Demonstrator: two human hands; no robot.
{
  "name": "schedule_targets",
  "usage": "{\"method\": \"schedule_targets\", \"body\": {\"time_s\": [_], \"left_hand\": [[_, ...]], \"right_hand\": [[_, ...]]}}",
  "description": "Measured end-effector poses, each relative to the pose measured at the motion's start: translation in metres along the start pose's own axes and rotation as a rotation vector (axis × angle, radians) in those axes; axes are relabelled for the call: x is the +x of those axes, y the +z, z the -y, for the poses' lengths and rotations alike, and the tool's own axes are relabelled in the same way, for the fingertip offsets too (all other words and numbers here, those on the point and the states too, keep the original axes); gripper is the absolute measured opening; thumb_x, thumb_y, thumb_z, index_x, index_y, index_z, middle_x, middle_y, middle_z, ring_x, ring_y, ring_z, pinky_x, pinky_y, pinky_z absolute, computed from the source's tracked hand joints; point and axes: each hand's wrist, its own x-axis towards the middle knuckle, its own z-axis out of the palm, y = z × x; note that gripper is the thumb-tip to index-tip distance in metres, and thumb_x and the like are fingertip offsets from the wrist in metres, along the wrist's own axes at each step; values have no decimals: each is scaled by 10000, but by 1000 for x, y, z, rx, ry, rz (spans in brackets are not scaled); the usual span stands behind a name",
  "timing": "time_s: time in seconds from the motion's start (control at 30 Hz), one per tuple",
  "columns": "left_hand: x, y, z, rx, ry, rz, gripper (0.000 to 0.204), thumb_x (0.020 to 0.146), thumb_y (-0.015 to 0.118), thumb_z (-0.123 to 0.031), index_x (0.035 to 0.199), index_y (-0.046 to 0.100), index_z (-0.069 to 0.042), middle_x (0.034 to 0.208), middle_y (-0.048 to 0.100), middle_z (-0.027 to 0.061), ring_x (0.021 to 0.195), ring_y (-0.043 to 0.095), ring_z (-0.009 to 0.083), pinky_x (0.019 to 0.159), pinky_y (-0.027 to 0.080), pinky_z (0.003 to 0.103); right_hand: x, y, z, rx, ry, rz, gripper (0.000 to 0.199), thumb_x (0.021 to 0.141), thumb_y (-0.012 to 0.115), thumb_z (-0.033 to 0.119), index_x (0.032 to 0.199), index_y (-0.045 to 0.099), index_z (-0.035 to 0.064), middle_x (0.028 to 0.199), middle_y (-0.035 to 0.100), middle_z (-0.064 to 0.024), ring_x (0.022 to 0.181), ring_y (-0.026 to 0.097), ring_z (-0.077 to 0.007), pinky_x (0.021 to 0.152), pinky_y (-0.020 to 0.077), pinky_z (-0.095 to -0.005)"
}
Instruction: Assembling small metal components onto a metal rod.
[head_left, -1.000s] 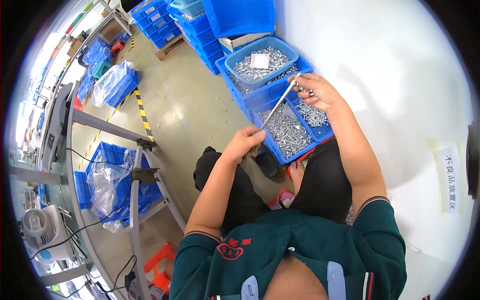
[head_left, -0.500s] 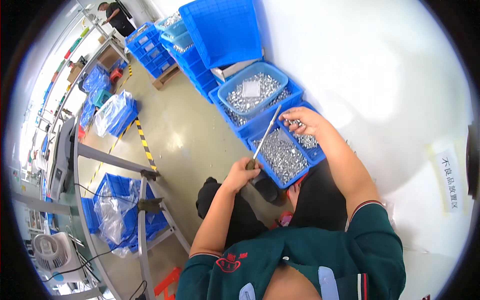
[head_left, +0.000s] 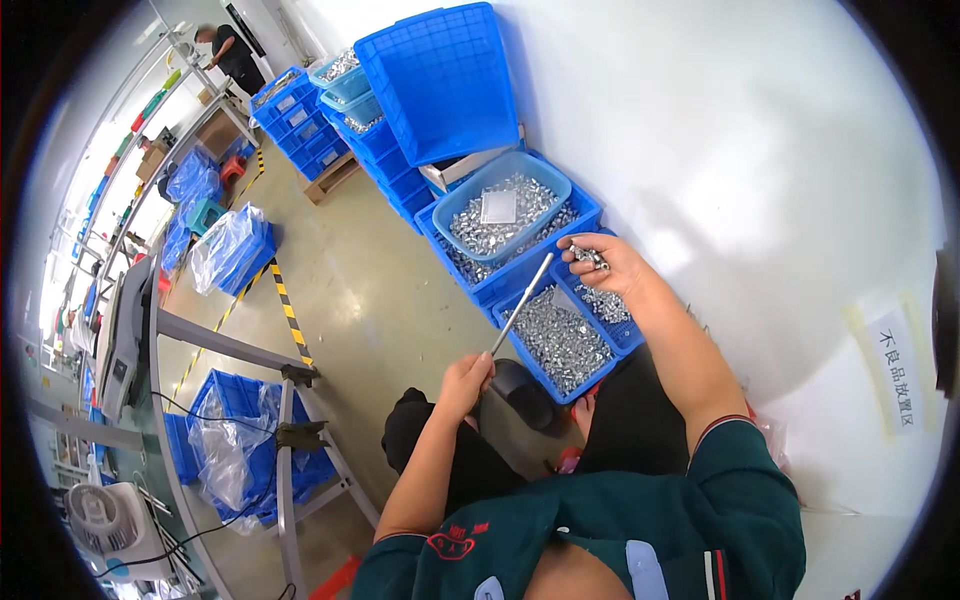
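Note:
My left hand is closed around the lower end of a thin metal rod. The rod points up and away, its tip close to my right hand. In the half-curled fingers of that hand lie several small shiny metal parts, too small to name exactly. Below both hands is a blue plastic bin in two sections. Loose metal parts fill the larger section, and more parts lie in the smaller one under my right hand.
A light-blue tub of similar parts sits in a blue crate beyond the bin, with an upturned blue crate behind. A white wall bounds the right. At left stand a metal-framed table and plastic-covered crates. A person stands far off.
My left hand has moved slightly down and left, and the rod's tip is lower. My right hand has turned, showing more of the metal parts. The whole view has shifted a little.

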Motion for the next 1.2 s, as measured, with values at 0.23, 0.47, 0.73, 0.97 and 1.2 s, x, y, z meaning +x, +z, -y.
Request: {"method": "schedule_targets", "body": {"time_s": [0.23, 0.47, 0.73, 0.97, 1.2], "left_hand": [[-5, 10, -13, 145, -16, -25, 351, 905, 476, -317, 700, 546, -41, 568, 468, -10, 549, 433, 83, 527, 345, 250], [-3, 12, -14, 82, 33, -2, 348, 919, 461, -315, 716, 522, -40, 592, 447, -13, 560, 399, 78, 528, 318, 238], [-1, 15, -15, 168, 27, -62, 341, 906, 485, -291, 702, 538, -24, 566, 462, -8, 554, 428, 87, 534, 345, 250], [-2, 16, -16, 336, 63, -180, 342, 886, 512, -315, 729, 560, -15, 542, 474, 21, 528, 469, 105, 504, 377, 276], [-2, 17, -17, 404, 33, -236, 349, 860, 513, -364, 766, 600, -40, 646, 576, 148, 626, 576, 306, 590, 438, 379]], "right_hand": [[-1, -3, -3, 11, 19, 7, 191, 854, 571, 156, 945, 527, -6, 739, 506, -64, 499, 417, -57, 321, 300, -139], [0, 0, -7, -35, 9, -45, 249, 844, 614, 236, 943, 545, 19, 713, 484, -34, 496, 401, -46, 340, 271, -129], [3, 4, -13, -39, 8, -114, 275, 832, 636, 255, 949, 560, 18, 717, 468, -27, 504, 394, -42, 350, 266, -132], [5, 12, -16, -202, -22, -214, 283, 837, 631, 251, 954, 559, 4, 719, 445, -26, 506, 388, -42, 354, 267, -136], [4, 16, -18, -137, -54, -177, 268, 853, 609, 231, 954, 558, -11, 728, 457, -28, 517, 398, -46, 354, 269, -139]]}}
